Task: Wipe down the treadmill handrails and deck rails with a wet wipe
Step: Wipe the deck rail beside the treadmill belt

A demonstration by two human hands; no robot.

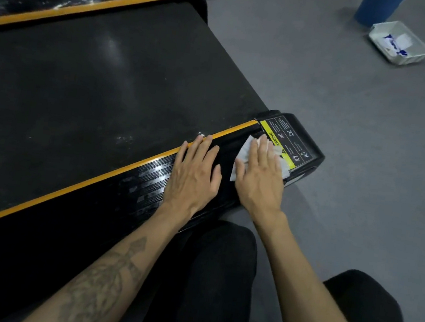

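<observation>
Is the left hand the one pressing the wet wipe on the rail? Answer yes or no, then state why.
No. The right hand presses the wet wipe flat at the rail's end, while the left hand rests bare on the deck rail.

Under the left hand (pixel 193 177), the ribbed black deck rail (pixel 147 179) is gleaming glossy; under the right hand (pixel 260 177), a soft white wipe (pixel 244 151) is crumpling.

Most of the wet wipe (pixel 243 151) lies hidden under the right hand (pixel 260 174), which also covers part of the warning label (pixel 286 140), whose small print is unreadable, while the blurred white tray (pixel 401 42) holds contents too indistinct to identify.
</observation>
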